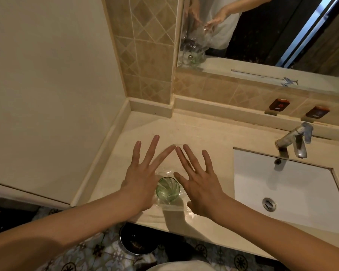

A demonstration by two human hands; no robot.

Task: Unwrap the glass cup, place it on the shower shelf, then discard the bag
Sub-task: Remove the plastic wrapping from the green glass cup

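A green-tinted glass cup stands upright on the beige counter, inside a clear plastic bag that is hard to make out. My left hand hovers flat just left of the cup, fingers spread. My right hand hovers flat just right of it, fingers spread too. The index fingertips almost meet beyond the cup. Neither hand holds anything.
A white sink with a metal tap lies to the right. A mirror hangs above the tiled back wall. A dark round bin stands on the patterned floor under the counter's front edge. A wall closes the left side.
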